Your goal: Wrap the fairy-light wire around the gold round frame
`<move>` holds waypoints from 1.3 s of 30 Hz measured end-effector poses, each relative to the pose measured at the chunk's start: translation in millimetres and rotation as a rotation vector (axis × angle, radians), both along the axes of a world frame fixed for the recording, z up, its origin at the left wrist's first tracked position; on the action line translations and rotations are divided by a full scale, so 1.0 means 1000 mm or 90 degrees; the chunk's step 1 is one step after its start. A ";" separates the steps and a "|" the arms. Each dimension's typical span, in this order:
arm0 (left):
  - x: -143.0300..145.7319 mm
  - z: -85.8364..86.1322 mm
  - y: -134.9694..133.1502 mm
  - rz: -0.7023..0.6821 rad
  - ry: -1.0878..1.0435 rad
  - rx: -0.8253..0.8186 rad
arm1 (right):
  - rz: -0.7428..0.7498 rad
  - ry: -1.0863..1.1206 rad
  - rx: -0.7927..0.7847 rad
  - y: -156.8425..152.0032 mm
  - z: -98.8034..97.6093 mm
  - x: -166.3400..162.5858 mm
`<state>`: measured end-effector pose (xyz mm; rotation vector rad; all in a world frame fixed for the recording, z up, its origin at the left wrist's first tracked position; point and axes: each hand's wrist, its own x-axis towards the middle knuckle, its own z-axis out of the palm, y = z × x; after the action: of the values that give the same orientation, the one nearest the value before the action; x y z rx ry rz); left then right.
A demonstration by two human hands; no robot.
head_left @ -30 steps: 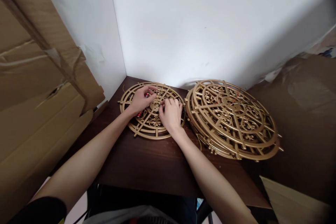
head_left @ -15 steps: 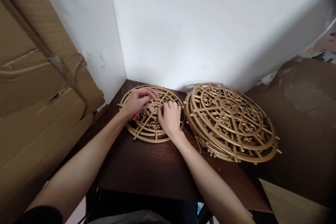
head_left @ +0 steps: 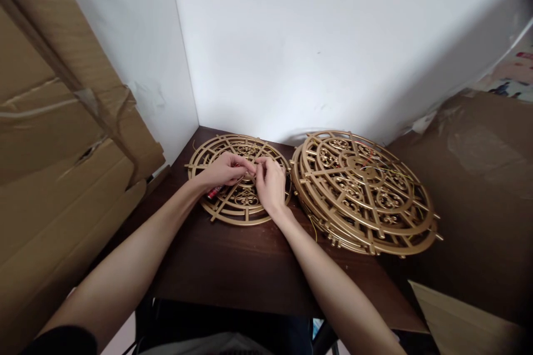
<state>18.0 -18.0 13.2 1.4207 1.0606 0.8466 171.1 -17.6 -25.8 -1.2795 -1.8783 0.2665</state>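
Observation:
A round gold openwork ornament, with spokes, rings and scrollwork, lies flat on the dark wooden table. Over its middle, my left hand has thumb and forefinger pinched together. My right hand meets it fingertip to fingertip, its fingers curled in a pinch too. Whatever lies between the fingertips is too small to make out. A red item with pale marks shows partly beneath my left hand, against the ornament.
To the right, a leaning stack of similar gold ornaments carries thin wires on top. A cardboard box stands on the left, and brown cardboard on the right. The white wall rises behind the table.
My left hand has moved right and slightly down, and its spread fingers have closed into a pinch against the right hand's fingertips. The ornaments have stayed in place.

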 end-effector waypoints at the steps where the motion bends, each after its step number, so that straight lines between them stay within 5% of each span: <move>1: 0.003 -0.001 0.000 0.027 0.019 0.012 | 0.002 0.010 0.007 0.000 0.000 0.000; 10: 0.008 -0.014 0.005 0.092 0.126 0.202 | 0.070 0.102 0.055 -0.002 0.002 0.001; 22: 0.007 -0.012 0.006 0.121 -0.130 -0.043 | 0.035 0.128 0.012 0.001 -0.001 0.002; 39: -0.007 -0.020 0.014 0.032 -0.168 -0.068 | 0.038 0.139 0.037 0.003 0.001 0.003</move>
<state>10.5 -4.0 -6.3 1.1616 0.9285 0.9702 173.6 -14.6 -24.7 -1.1095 -1.7263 0.3658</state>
